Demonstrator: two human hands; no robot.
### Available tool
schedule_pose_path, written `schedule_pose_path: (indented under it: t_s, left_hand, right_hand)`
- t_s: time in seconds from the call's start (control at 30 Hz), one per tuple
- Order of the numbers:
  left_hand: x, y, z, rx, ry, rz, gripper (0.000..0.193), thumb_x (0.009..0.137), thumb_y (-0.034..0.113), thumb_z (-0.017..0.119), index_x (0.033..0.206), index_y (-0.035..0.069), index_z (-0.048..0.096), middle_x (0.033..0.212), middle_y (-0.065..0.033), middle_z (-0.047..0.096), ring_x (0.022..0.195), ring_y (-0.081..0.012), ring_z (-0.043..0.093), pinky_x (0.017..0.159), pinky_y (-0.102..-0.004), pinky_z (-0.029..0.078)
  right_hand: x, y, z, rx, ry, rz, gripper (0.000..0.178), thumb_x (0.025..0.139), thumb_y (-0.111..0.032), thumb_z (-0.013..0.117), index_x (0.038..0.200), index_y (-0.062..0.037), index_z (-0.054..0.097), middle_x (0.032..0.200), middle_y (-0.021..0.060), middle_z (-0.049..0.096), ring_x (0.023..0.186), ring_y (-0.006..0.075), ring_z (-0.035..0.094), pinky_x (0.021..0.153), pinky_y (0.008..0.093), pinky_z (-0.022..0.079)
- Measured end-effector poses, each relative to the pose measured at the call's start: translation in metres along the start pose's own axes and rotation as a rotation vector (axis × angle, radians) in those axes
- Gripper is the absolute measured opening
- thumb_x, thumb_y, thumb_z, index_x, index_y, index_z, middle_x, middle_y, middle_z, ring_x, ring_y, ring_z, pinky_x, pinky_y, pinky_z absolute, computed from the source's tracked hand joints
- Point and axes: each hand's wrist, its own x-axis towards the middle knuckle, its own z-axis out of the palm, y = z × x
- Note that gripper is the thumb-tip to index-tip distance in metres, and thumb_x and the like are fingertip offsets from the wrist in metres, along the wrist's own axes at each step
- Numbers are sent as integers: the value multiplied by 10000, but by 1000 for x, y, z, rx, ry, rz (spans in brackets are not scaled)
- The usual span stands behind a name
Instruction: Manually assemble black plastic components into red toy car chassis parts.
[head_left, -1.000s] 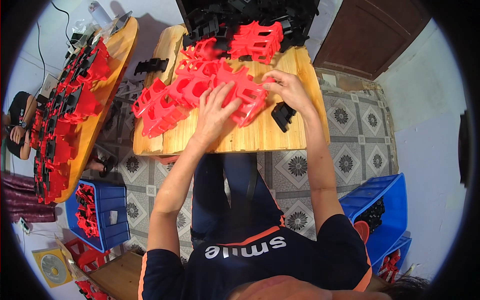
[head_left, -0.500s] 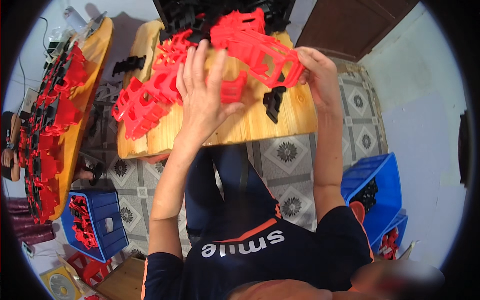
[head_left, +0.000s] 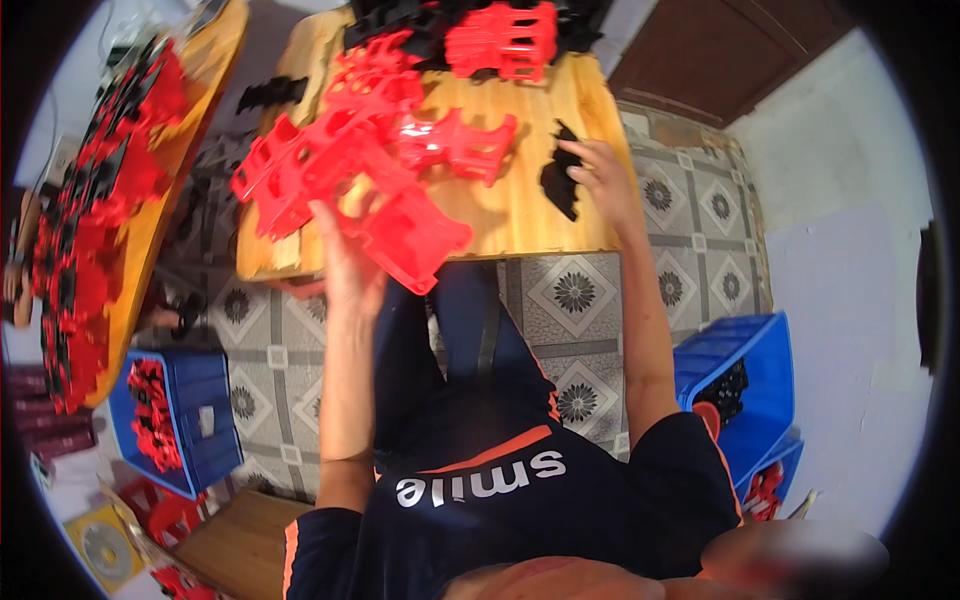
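Observation:
My left hand grips a red plastic frame-like part that juts over the table's near edge, its thumb on the part's left side. Beside and beyond it lie several more red openwork parts, overlapping one another; one glossy red part rests in mid-table. At the right side of the table, my right hand has its fingertips on a slim black plastic part, apparently pinching its right edge. The palm side of both hands is mostly hidden.
The wooden table has black parts heaped at its far edge, with a red part on them. A second table at left carries rows of red and black pieces. Blue crates stand on the floor at both sides.
The red part that my right hand held now lies at the far edge. My left hand has come nearer and taken hold of a red part. My right hand has moved down to the black part.

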Motion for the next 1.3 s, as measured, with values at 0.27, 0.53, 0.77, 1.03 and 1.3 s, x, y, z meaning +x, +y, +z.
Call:
schedule_pose_path:
  t_s: [0.27, 0.53, 0.77, 1.03, 1.3]
  left_hand:
    - [-28, -16, -36, -224, -69, -45, 811, 879, 633, 515, 1484, 139, 297, 1404, -117, 469, 1290, -316, 484, 1073, -508, 424]
    - [-48, -5, -41, -241, -98, 18, 822, 880, 543, 591, 1487, 91, 269, 1437, -140, 441, 1317, -300, 462, 1092, -478, 414]
    - [-57, 10, -33, -192, -176, 113, 774, 901, 558, 522, 1472, 91, 287, 1424, -151, 451, 1303, -317, 478, 1082, -490, 431]
    - [-61, 8, -40, -128, -194, 192, 918, 884, 520, 612, 1538, 145, 87, 1469, -168, 378, 1314, -310, 464, 1066, -479, 437]
    - [-77, 17, -34, -62, -98, 121, 910, 855, 94, 630, 1558, 146, 55, 1426, -155, 413, 1291, -284, 470, 1078, -437, 406]
  right_hand:
    - [-27, -122, -10, 193, 81, 201, 189, 895, -23, 627, 1074, -15, 686, 845, 65, 606, 718, 138, 591, 676, 242, 475]
    - [-38, -249, 72, -46, 95, -261, 242, 760, -101, 803, 927, -8, 656, 696, 85, 565, 578, 229, 543, 536, 345, 441]
    - [-40, -254, 98, -172, 45, -391, 301, 731, -147, 824, 941, -34, 640, 718, 75, 536, 642, 241, 571, 555, 359, 462]
    - [-48, -263, 110, -223, 70, -390, 297, 733, -182, 827, 920, -44, 643, 718, 64, 538, 631, 230, 586, 557, 353, 471]
    - [-29, -249, 115, 83, 71, -234, 318, 809, -260, 778, 1004, -32, 676, 800, 100, 610, 775, 247, 630, 648, 342, 492]
